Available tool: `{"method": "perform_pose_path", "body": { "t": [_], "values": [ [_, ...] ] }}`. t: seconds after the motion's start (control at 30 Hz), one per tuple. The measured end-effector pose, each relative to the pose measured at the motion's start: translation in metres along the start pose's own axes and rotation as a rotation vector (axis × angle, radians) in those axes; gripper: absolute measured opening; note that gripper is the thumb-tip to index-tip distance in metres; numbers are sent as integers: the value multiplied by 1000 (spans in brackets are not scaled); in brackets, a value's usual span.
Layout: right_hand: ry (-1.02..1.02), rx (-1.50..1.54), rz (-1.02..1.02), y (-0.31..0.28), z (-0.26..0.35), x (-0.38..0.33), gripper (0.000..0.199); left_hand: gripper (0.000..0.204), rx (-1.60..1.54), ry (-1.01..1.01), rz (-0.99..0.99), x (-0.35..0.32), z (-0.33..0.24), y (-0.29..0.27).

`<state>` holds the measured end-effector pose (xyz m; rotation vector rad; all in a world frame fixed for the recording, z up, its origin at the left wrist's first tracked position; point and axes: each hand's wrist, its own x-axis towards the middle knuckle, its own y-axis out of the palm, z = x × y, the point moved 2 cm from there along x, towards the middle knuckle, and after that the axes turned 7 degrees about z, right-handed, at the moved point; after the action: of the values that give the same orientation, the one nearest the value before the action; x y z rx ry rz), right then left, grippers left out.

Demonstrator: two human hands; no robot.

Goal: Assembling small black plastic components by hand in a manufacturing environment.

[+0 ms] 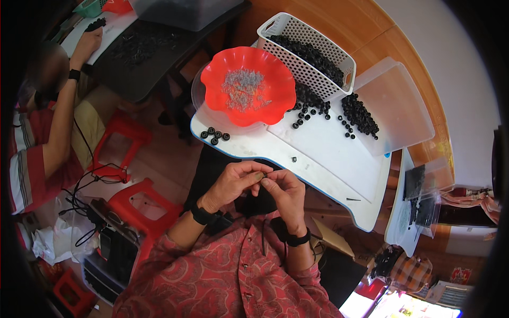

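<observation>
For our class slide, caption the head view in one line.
Left hand and right hand pinch a small dark piece at a table bearing a red bowl.

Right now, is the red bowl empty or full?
Neither: the red bowl is partly filled; small pale pieces cover its middle, with bare red around them.

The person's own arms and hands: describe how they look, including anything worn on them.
The left hand and right hand are ungloved. A broad black wristband circles the left wrist, and a similar black band the right. The forearms are bare up to the sleeves of a red fabric shirt with a swirling, paler pattern.
</observation>
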<state>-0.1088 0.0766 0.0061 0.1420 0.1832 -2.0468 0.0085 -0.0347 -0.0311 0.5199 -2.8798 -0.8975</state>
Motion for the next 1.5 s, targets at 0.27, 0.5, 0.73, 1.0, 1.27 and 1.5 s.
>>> {"method": "perform_pose_path", "body": {
  "t": [0.27, 0.5, 0.73, 1.0, 1.27, 1.5],
  "values": [
    [46, 134, -20, -6, 5, -2, 11, 29, -419, 11, 40, 5, 15, 3],
    [-24, -4, -73, -7, -7, -2, 11, 27, -250, -23, -11, 7, 15, 8],
    [-120, -326, -252, -25, 1, 8, 6, 26, -331, -58, -39, 7, 21, 4],
    [-348, -1054, -416, -49, -11, 38, 16, 26, -342, -61, -53, 7, 19, 4],
    [-326, -1157, -325, -52, -15, 37, 18, 26, -334, -63, -65, 8, 19, 5],
    [-303, -1162, -314, -53, -12, 34, 14, 26, -336, -57, -53, 11, 19, 7]
  ]
}}
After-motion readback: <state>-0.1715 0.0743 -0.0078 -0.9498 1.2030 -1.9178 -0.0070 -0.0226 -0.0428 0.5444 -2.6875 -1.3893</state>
